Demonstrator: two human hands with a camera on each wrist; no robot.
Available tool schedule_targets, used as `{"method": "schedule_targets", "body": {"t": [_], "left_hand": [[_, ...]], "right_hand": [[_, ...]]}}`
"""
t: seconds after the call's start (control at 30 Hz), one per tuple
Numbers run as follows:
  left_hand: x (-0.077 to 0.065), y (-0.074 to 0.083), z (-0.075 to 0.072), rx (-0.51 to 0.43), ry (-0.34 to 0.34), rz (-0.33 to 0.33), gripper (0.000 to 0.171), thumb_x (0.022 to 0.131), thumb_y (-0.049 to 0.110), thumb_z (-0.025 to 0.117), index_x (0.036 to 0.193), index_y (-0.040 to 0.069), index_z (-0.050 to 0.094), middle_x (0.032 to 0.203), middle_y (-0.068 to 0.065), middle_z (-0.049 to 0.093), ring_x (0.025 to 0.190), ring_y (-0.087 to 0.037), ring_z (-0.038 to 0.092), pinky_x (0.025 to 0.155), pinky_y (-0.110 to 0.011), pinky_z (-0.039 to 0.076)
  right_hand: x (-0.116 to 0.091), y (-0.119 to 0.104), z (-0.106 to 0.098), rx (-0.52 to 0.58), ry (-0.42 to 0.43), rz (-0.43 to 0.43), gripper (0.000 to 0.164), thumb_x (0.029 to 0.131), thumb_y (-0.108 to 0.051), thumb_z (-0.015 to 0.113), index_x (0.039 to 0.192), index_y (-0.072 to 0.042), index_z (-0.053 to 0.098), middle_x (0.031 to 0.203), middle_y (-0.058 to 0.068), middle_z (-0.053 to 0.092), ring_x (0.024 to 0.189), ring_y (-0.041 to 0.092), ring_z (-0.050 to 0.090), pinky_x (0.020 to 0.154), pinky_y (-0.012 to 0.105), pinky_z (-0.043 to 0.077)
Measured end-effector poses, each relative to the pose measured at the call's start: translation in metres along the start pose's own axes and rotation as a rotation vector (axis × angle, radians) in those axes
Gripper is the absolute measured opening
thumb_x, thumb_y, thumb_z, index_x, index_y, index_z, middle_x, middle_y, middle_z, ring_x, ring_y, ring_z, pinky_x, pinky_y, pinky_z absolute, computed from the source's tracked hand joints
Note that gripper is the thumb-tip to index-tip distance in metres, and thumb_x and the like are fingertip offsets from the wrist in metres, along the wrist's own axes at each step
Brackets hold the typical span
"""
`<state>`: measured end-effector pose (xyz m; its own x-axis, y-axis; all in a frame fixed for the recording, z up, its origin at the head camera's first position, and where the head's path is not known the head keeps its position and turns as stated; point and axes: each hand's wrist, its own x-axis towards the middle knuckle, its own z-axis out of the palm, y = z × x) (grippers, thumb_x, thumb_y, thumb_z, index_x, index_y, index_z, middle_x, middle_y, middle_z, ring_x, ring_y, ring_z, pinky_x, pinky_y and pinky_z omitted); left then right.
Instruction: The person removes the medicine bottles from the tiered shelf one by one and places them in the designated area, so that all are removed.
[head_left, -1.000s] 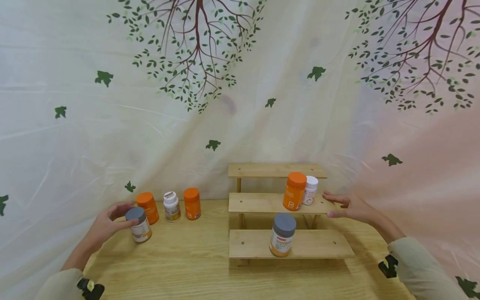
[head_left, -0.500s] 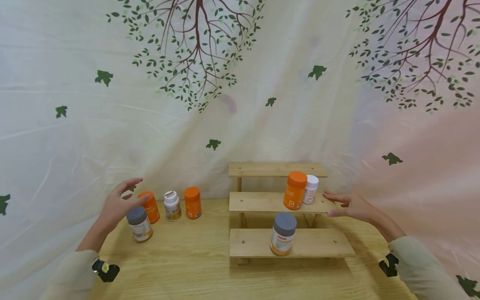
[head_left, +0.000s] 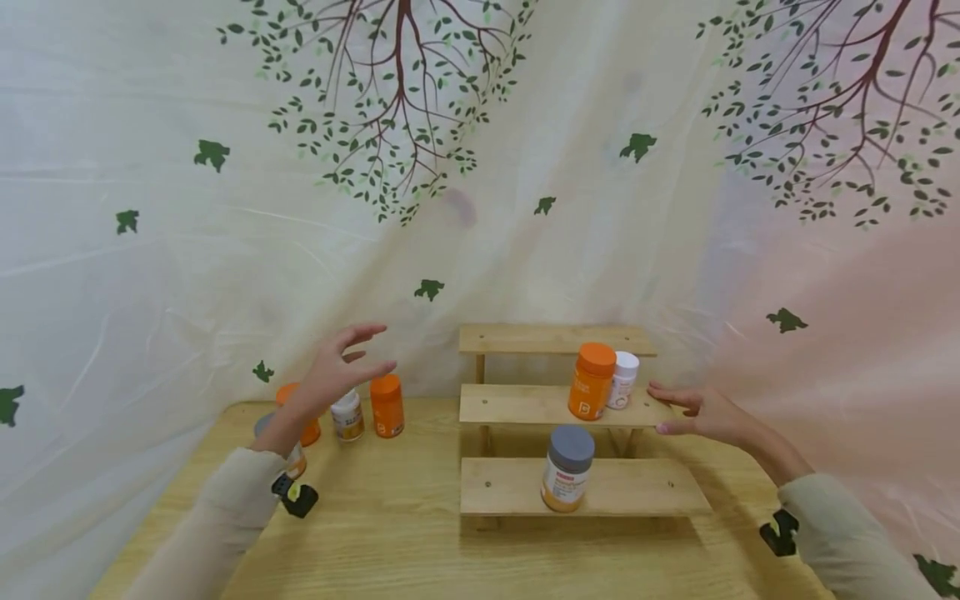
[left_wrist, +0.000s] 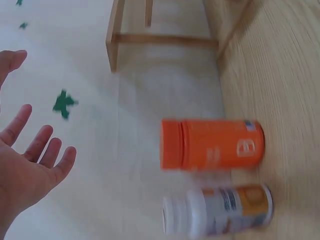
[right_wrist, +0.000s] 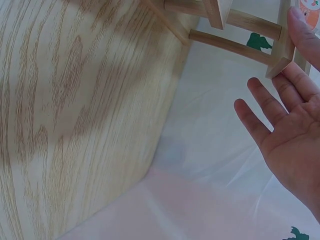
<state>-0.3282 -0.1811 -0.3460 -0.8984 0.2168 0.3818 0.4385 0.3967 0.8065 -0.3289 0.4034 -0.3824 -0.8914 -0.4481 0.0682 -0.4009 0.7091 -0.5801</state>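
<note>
Left hand (head_left: 341,362) at eight o'clock in head view, released, apart from nearby white bottle (head_left: 348,421) and orange jar (head_left: 387,408) on bench (head_left: 375,533); right hand (head_left: 708,414) at four, grasping end of wooden stand's (head_left: 555,338) middle shelf (head_left: 517,404) between thumb and fingers. On stand: second orange jar (head_left: 591,383) just beside small bottle (head_left: 623,382) at four, grey-lidded jar (head_left: 567,471) below at five. Partly behind left forearm (head_left: 225,508), at eight: third orange jar (head_left: 286,391) and second grey-lidded jar (head_left: 297,461).

Pale beige left sleeve (head_left: 217,525) left of the wooden stand (head_left: 517,404), black left wrist camera (head_left: 302,500) with yellow-green spot at its cuff, matching right sleeve (head_left: 851,537) right of the stand, angular black right wrist camera (head_left: 782,540)
</note>
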Motion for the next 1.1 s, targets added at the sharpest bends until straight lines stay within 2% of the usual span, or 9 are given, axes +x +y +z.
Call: {"method": "schedule_targets", "body": {"t": [0.1,0.27,0.47,0.63,0.87,1.1], "left_hand": [[0.012,0.009,0.021,-0.033,-0.049,0.02,0.063,0.091,0.024,0.079,0.146,0.013,0.051,0.155,-0.009,0.045,0.146,-0.037,0.037,0.12,-0.06,0.033],[0.031,0.023,0.056,-0.08,-0.128,0.058,0.063,0.088,0.019,0.081,0.144,0.011,0.053,0.152,-0.013,0.05,0.142,-0.036,0.044,0.118,-0.059,0.037],[0.045,0.036,0.092,-0.128,-0.22,0.078,0.061,0.089,0.019,0.08,0.144,0.016,0.054,0.149,-0.012,0.053,0.14,-0.036,0.047,0.116,-0.056,0.04],[0.051,0.047,0.112,-0.157,-0.303,0.068,0.064,0.089,0.026,0.08,0.147,0.02,0.051,0.151,-0.01,0.052,0.142,-0.035,0.046,0.117,-0.054,0.041],[0.064,0.056,0.134,-0.175,-0.367,0.029,0.065,0.088,0.032,0.08,0.146,0.026,0.052,0.148,-0.004,0.057,0.14,-0.03,0.05,0.111,-0.048,0.048],[0.076,0.057,0.156,-0.241,-0.421,0.035,0.064,0.09,0.024,0.078,0.148,0.019,0.051,0.15,-0.016,0.053,0.141,-0.038,0.047,0.113,-0.047,0.045]], "right_hand": [[0.0,0.0,0.001,-0.004,0.003,-0.003,0.068,0.092,-0.024,0.076,0.15,-0.001,0.047,0.158,0.023,0.038,0.142,0.054,0.038,0.106,0.07,0.041],[0.0,0.0,0.0,-0.013,0.01,-0.006,0.068,0.092,-0.026,0.076,0.149,-0.001,0.048,0.157,0.023,0.039,0.142,0.053,0.039,0.106,0.069,0.042],[-0.001,0.001,0.001,-0.011,0.007,-0.013,0.068,0.092,-0.025,0.076,0.149,0.001,0.048,0.157,0.025,0.038,0.142,0.054,0.036,0.106,0.069,0.042],[-0.001,0.003,0.002,-0.011,0.009,-0.015,0.068,0.092,-0.025,0.076,0.149,0.001,0.048,0.157,0.025,0.038,0.142,0.055,0.036,0.106,0.07,0.041],[-0.001,0.005,0.002,-0.005,0.002,-0.018,0.068,0.093,-0.025,0.075,0.15,-0.001,0.047,0.158,0.025,0.036,0.142,0.055,0.037,0.106,0.07,0.041],[0.0,0.004,0.001,-0.008,0.005,-0.011,0.069,0.092,-0.027,0.076,0.15,-0.002,0.048,0.158,0.024,0.038,0.142,0.054,0.038,0.106,0.069,0.042]]}}
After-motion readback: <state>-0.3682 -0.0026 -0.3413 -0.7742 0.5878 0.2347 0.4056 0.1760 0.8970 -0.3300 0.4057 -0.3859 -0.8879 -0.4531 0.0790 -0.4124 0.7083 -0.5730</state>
